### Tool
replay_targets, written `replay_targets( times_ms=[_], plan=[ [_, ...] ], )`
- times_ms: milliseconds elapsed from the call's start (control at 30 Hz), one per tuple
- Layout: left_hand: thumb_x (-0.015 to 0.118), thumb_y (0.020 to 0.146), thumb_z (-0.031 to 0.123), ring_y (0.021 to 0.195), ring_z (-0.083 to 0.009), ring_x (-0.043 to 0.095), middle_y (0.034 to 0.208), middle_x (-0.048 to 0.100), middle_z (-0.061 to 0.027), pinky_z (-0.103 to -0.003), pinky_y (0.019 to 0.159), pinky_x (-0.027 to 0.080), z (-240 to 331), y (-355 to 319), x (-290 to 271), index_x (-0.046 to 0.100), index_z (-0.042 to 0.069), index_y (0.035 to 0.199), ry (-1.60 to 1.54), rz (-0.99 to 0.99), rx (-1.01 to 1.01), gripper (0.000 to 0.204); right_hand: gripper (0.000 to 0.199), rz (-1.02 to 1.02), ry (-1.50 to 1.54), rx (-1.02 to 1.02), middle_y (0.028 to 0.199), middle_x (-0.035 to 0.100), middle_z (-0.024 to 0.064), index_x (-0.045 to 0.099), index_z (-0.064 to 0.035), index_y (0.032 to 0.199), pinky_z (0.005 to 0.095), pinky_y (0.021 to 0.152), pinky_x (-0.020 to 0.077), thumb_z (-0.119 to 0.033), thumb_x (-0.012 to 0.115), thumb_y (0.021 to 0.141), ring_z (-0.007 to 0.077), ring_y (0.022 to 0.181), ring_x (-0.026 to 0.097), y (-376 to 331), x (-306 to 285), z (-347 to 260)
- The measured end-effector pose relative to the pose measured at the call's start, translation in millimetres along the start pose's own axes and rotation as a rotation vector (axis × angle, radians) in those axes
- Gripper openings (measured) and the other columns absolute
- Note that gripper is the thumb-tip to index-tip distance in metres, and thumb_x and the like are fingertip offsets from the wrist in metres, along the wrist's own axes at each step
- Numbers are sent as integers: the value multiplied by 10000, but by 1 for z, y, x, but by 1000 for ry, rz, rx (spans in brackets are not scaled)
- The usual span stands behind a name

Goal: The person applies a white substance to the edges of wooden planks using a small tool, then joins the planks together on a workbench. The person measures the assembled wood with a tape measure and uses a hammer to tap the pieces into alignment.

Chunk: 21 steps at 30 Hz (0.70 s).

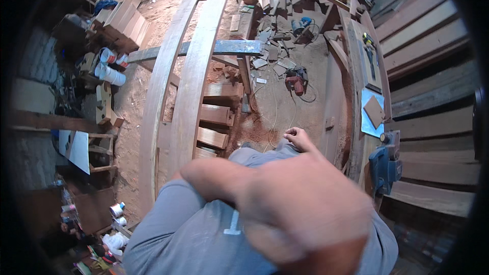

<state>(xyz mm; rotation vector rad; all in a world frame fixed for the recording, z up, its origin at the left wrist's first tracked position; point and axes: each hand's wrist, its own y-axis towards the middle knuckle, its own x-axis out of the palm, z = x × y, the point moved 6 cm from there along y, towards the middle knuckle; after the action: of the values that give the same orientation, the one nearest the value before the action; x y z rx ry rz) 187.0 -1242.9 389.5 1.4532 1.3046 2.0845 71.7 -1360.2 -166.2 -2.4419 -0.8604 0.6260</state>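
Note:
My right hand (299,138) rests by my grey-clad leg, its fingers curled together in what looks like a pinch. Whether anything small is between them cannot be made out. Across my lap bends my left arm (216,177), its elbow out to the left. Its near part is large and blurred close to the camera, hiding much of my right forearm, and its fingers do not show. In front of me on the left, two long wooden planks (189,99) lie lengthwise over a worn crossbeam (232,47). Beside them sit several cut timber blocks (213,138).
A red corded power tool (295,84) and a blue one (299,25) lie on the dusty floor among offcuts (275,53). On the right, a bench (351,66) bears a light-blue sheet (374,127) and a blue machine (383,169). White buckets (112,75) stand left.

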Motion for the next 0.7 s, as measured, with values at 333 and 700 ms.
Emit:
replay_targets(
  times_ms=[333, 700],
  plan=[
    [693, 1083, 148, 1055, -272, 750, 1113, 771, -167, -478, 957, 576, -25, 44, -69, 701, -43, 1157, -494, 272, -675, 206, 181, 276, 318, 48, 904, 753, 40, 774, -44, 1121, 299, 690, 549, -196, 794, 1025, 114, 783, 680, 53, -108, -60],
    [798, 1046, 346, 730, -87, 618, 741, 629, -11, -298, 666, 503, -63, -74, -349, 580, 79, 773, 764, 579, -1375, 440, 572, 988, -703, -84, 1388, 723, 221, 675, -86, 1442, 531, 1098, 531, -414, 755, 981, 423, 1253, 689, 216, -587, -178]
  ],
)
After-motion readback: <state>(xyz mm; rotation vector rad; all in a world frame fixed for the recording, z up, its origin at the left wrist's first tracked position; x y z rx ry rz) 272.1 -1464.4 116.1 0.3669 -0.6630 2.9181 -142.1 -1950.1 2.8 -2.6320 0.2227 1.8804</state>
